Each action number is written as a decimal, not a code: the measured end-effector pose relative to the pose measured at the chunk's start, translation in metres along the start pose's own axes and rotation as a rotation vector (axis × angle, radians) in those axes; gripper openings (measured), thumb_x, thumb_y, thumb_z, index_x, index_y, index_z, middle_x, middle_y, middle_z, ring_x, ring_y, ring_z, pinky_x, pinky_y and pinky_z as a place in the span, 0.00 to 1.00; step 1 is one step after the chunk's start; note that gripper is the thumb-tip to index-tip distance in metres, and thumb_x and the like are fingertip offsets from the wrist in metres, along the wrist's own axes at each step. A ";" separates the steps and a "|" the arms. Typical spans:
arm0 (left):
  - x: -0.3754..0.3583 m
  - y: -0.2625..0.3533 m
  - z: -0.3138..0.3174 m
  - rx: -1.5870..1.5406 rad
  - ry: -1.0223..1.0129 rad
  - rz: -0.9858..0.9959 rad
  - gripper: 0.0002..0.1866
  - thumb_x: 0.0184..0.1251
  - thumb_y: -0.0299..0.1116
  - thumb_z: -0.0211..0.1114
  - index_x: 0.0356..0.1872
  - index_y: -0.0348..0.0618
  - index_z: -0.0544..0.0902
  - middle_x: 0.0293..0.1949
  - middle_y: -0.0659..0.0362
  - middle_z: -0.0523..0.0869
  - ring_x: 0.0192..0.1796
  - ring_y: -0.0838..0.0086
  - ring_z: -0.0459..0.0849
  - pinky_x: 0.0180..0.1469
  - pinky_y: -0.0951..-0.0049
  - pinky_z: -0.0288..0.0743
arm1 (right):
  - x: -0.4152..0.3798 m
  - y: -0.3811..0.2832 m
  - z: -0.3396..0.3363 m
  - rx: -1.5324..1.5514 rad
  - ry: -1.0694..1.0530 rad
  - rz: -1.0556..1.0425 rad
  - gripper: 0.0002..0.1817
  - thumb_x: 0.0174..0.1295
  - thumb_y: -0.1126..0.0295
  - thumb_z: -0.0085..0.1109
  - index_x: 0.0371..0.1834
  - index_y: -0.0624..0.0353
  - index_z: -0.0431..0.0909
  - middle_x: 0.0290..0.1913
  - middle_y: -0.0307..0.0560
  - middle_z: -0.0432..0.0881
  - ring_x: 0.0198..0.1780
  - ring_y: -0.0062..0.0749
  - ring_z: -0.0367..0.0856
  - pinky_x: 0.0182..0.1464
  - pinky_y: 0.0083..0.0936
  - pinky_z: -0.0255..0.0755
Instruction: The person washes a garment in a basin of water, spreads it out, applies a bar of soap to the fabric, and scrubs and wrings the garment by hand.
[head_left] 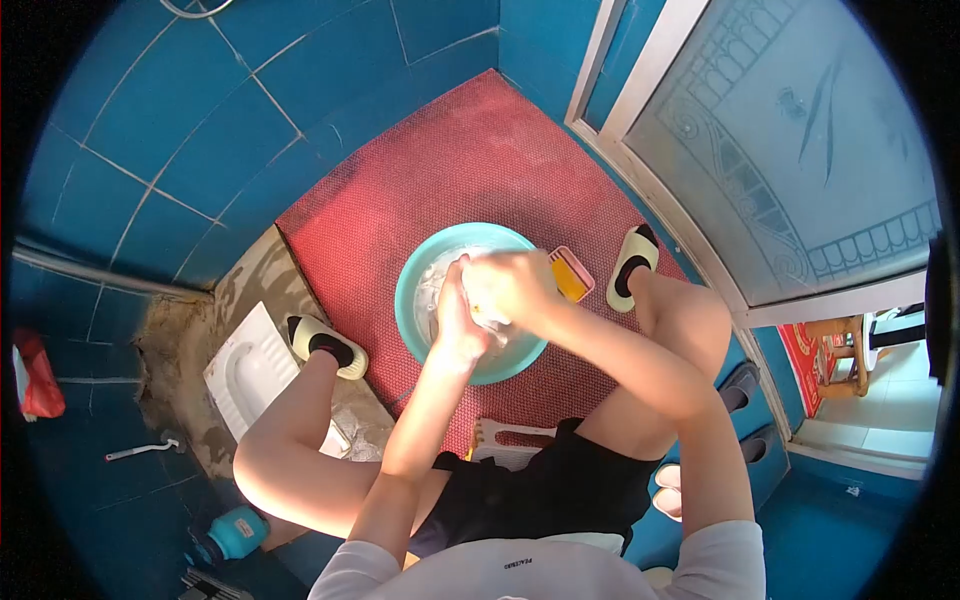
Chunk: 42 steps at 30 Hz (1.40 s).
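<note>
Since it looks wet, that white cloth (489, 321) between the hands over the basin (405, 312) is probably limp, slick and heavyish, so grab a thick fold. Right hand (510, 289) seems clenched on it; left hand (457, 315), can't tell.

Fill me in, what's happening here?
Someone sits low with a teal basin between their feet. The right hand is closed on a pale item, probably wet cloth, over the basin. The left hand is up against it; its grip is hard to make out. The basin is on a red mat, beside a pink dish holding something yellow.
</note>
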<state>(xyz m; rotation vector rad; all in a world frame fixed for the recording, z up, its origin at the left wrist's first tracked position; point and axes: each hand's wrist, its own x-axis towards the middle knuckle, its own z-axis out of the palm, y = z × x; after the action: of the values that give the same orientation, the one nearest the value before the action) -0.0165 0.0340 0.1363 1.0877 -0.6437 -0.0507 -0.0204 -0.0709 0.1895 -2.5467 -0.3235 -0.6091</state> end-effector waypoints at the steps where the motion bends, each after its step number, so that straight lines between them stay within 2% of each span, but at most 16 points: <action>1: -0.004 -0.008 -0.003 -0.001 0.012 -0.041 0.30 0.52 0.49 0.57 0.47 0.33 0.65 0.41 0.55 0.73 0.43 0.73 0.73 0.47 0.74 0.68 | 0.007 -0.022 -0.002 -0.060 0.135 0.221 0.09 0.42 0.66 0.54 0.10 0.53 0.70 0.10 0.41 0.71 0.13 0.29 0.73 0.20 0.28 0.70; 2: 0.006 -0.001 0.000 -0.001 0.027 -0.073 0.24 0.56 0.43 0.55 0.46 0.33 0.67 0.43 0.55 0.73 0.46 0.75 0.72 0.48 0.75 0.68 | -0.004 -0.029 -0.001 -0.063 0.140 0.210 0.09 0.42 0.66 0.54 0.10 0.53 0.70 0.10 0.41 0.71 0.13 0.29 0.73 0.20 0.28 0.70; 3: 0.015 0.010 -0.001 -0.098 0.302 -0.655 0.26 0.55 0.46 0.55 0.46 0.34 0.67 0.44 0.55 0.72 0.47 0.74 0.72 0.49 0.72 0.67 | -0.019 -0.034 0.001 0.021 0.144 -0.073 0.08 0.42 0.67 0.54 0.10 0.53 0.70 0.10 0.40 0.71 0.13 0.28 0.73 0.20 0.27 0.70; 5: 0.026 0.005 -0.005 -0.403 0.388 -0.816 0.23 0.55 0.46 0.54 0.44 0.37 0.69 0.39 0.55 0.74 0.41 0.73 0.73 0.44 0.72 0.68 | -0.024 -0.028 -0.003 0.044 0.132 -0.485 0.07 0.42 0.67 0.53 0.11 0.53 0.70 0.10 0.39 0.70 0.12 0.29 0.72 0.19 0.27 0.68; 7: 0.035 0.027 0.012 -0.704 0.536 -1.045 0.16 0.58 0.43 0.50 0.39 0.42 0.71 0.33 0.56 0.76 0.34 0.72 0.75 0.37 0.72 0.70 | -0.020 -0.016 -0.001 0.026 0.039 -0.316 0.06 0.42 0.66 0.53 0.14 0.53 0.71 0.11 0.40 0.71 0.13 0.30 0.73 0.19 0.30 0.68; 9: 0.019 0.019 0.013 -0.441 0.489 -0.825 0.15 0.58 0.43 0.49 0.38 0.43 0.72 0.33 0.57 0.76 0.34 0.72 0.76 0.36 0.72 0.70 | -0.009 -0.005 0.001 -0.019 -0.133 -0.029 0.06 0.42 0.64 0.52 0.19 0.54 0.73 0.11 0.40 0.71 0.15 0.33 0.75 0.21 0.37 0.68; 10: 0.015 0.012 0.010 -0.187 0.447 -0.594 0.15 0.59 0.43 0.48 0.37 0.43 0.72 0.33 0.58 0.77 0.34 0.72 0.76 0.36 0.71 0.71 | -0.025 -0.013 0.008 -0.019 0.040 -0.234 0.06 0.41 0.65 0.53 0.17 0.54 0.71 0.11 0.40 0.71 0.13 0.30 0.73 0.17 0.29 0.67; 11: 0.033 0.012 -0.004 -0.387 0.348 -0.952 0.15 0.59 0.44 0.47 0.37 0.44 0.71 0.33 0.59 0.77 0.35 0.72 0.76 0.37 0.70 0.71 | -0.026 -0.017 0.006 0.035 0.078 -0.337 0.07 0.41 0.65 0.53 0.16 0.55 0.71 0.11 0.40 0.71 0.13 0.29 0.73 0.16 0.28 0.66; 14: 0.037 0.046 0.028 -0.644 0.589 -0.954 0.14 0.60 0.42 0.46 0.35 0.44 0.72 0.31 0.60 0.77 0.34 0.72 0.76 0.36 0.70 0.71 | -0.004 0.001 0.001 -0.045 0.042 -0.068 0.11 0.47 0.66 0.52 0.09 0.52 0.69 0.09 0.41 0.70 0.12 0.27 0.72 0.14 0.24 0.65; 19: 0.020 0.001 -0.007 -0.624 0.387 -0.878 0.17 0.60 0.46 0.46 0.39 0.43 0.72 0.34 0.59 0.78 0.37 0.71 0.77 0.40 0.71 0.71 | -0.014 -0.009 -0.009 0.106 -0.008 -0.293 0.10 0.43 0.67 0.56 0.10 0.54 0.70 0.10 0.41 0.70 0.13 0.32 0.72 0.16 0.25 0.65; 22: 0.043 0.076 0.027 -0.598 0.360 -0.682 0.17 0.61 0.44 0.47 0.39 0.42 0.73 0.35 0.59 0.79 0.39 0.71 0.77 0.41 0.72 0.70 | 0.018 0.032 -0.023 0.638 -0.095 0.543 0.13 0.55 0.62 0.49 0.19 0.58 0.73 0.15 0.47 0.72 0.20 0.28 0.75 0.24 0.22 0.67; 26: 0.051 0.056 0.010 -0.432 0.515 -0.824 0.15 0.62 0.41 0.47 0.37 0.39 0.76 0.34 0.59 0.80 0.35 0.73 0.79 0.40 0.77 0.71 | 0.019 0.040 -0.033 0.345 -0.366 0.535 0.14 0.59 0.60 0.47 0.34 0.61 0.72 0.26 0.47 0.75 0.33 0.23 0.76 0.35 0.20 0.68; 29: 0.047 0.058 0.017 -0.173 0.317 -0.688 0.16 0.64 0.39 0.47 0.25 0.40 0.77 0.25 0.62 0.79 0.27 0.80 0.75 0.33 0.82 0.68 | 0.017 0.027 -0.035 1.023 -0.569 0.329 0.25 0.54 0.61 0.54 0.52 0.60 0.60 0.46 0.44 0.70 0.50 0.25 0.67 0.53 0.23 0.59; 33: 0.035 0.030 -0.001 0.186 0.200 -0.429 0.22 0.65 0.39 0.45 0.12 0.40 0.68 0.14 0.67 0.68 0.21 0.86 0.62 0.24 0.81 0.57 | 0.018 0.010 -0.053 0.169 -0.574 0.182 0.14 0.44 0.60 0.59 0.28 0.58 0.75 0.26 0.47 0.77 0.30 0.41 0.76 0.32 0.30 0.67; 38: 0.050 0.037 -0.013 0.496 0.058 -0.367 0.21 0.65 0.39 0.46 0.16 0.36 0.72 0.14 0.68 0.68 0.20 0.87 0.62 0.21 0.81 0.58 | 0.039 0.030 -0.074 0.225 -0.540 0.220 0.07 0.47 0.71 0.51 0.29 0.59 0.75 0.25 0.47 0.77 0.28 0.35 0.76 0.32 0.25 0.68; 42: 0.043 0.013 -0.044 0.283 -0.205 -0.679 0.13 0.61 0.37 0.52 0.30 0.38 0.79 0.19 0.69 0.73 0.21 0.88 0.67 0.23 0.85 0.62 | 0.047 0.061 -0.083 0.915 -0.500 0.564 0.09 0.53 0.71 0.47 0.33 0.64 0.75 0.27 0.38 0.77 0.30 0.18 0.74 0.33 0.16 0.68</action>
<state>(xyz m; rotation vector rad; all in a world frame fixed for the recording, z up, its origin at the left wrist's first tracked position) 0.0375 0.0611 0.1538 1.5517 -0.4436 -0.6807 0.0107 -0.1604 0.2511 -1.7149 -0.0117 0.3468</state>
